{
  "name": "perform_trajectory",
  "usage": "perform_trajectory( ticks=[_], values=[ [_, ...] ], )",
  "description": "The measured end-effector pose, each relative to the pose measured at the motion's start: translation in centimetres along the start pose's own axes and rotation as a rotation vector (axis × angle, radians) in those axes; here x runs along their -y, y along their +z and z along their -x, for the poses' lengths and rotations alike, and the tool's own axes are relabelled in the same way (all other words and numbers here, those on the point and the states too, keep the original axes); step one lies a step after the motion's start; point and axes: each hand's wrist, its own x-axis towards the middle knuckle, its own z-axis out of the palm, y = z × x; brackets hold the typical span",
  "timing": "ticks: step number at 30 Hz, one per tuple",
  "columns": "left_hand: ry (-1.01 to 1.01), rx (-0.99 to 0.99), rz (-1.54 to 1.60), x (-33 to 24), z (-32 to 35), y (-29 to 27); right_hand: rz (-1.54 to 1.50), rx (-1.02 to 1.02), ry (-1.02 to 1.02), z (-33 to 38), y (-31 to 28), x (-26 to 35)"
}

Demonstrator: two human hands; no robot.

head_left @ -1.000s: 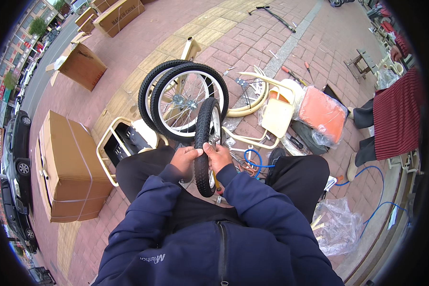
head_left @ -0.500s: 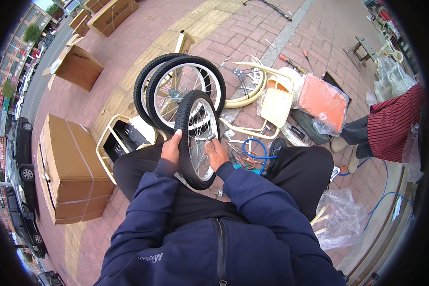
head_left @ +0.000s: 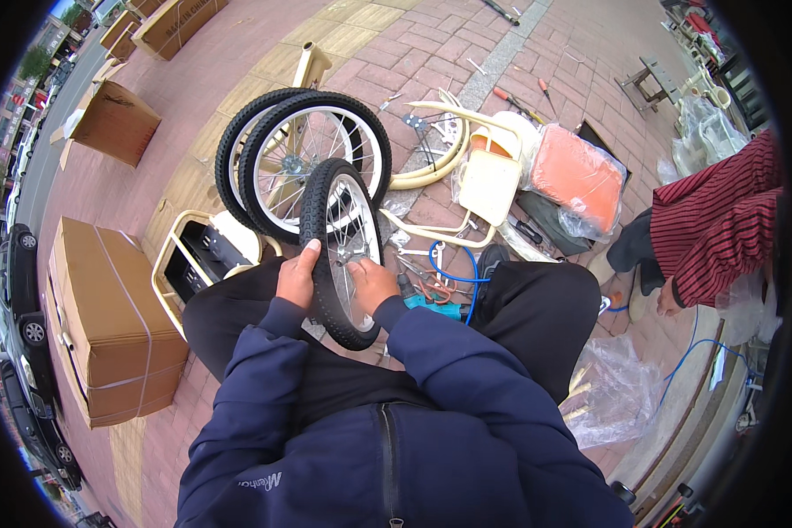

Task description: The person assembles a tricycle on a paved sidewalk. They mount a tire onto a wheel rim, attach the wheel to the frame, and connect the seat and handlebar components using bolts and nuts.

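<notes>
A small bicycle wheel (head_left: 319,207) with a black knobby tyre and white rim stands upright between my knees. My left hand (head_left: 297,275) grips its tyre on the near left side, thumb up along the tread. At the hub, my right hand (head_left: 372,283) is closed on the wheel's axle, its fingertips partly hidden behind the spokes. Two more wheels (head_left: 253,180) lean just beyond, beside a cream frame tube (head_left: 311,66). Under my right forearm lie a teal power tool (head_left: 444,309), a blue hose (head_left: 479,286) and several hand tools.
Cream metal parts (head_left: 488,185) and an orange plastic-wrapped pad (head_left: 576,180) lie ahead right. A cream carrier (head_left: 163,264) sits by my left knee, near a large cardboard box (head_left: 119,326). At right is a person in a red striped garment (head_left: 713,211); clear plastic (head_left: 616,396) lies nearer.
My view has shifted slightly, so the scene sits further left. My right hand has turned at the hub, fingers further in. The person at right has bent, and their hand now shows.
</notes>
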Motion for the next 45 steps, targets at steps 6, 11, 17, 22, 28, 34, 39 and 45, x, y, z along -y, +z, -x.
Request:
perform_trajectory(
  ticks=[6, 11, 17, 22, 28, 34, 39, 45],
  values=[
    [0.075, -0.031, -0.102, -0.6, 0.7, 0.0, -0.041, 0.027, 0.018, -0.3, 0.6, -0.5],
    [0.117, -0.102, -0.117, 0.7, 0.1, -0.6, 0.013, 0.054, -0.008, -0.7, 0.9, -0.2],
    [0.169, -0.156, -0.176, 2.1, -0.4, -1.1, 0.063, 0.097, -0.036, -0.9, 1.5, 0.9],
    [0.109, -0.110, -0.250, 1.6, -0.2, -1.3, 0.104, 0.112, -0.021, -1.1, 1.4, 1.6],
    [0.138, -0.110, -0.232, 1.7, -0.1, -1.2, 0.138, 0.146, -0.055, -1.2, 0.9, 1.9],
    [0.201, -0.168, -0.197, 2.4, -0.3, -0.7, 0.190, 0.190, -0.066, -1.3, 0.7, 2.0],
    [0.199, -0.153, -0.210, 2.0, 0.0, -0.7, 0.175, 0.203, -0.060, -1.3, 0.6, 2.1],
    [0.195, -0.132, -0.221, 2.0, 0.1, -0.6, 0.179, 0.233, -0.057, -1.4, 0.3, 2.4]
  ],
)
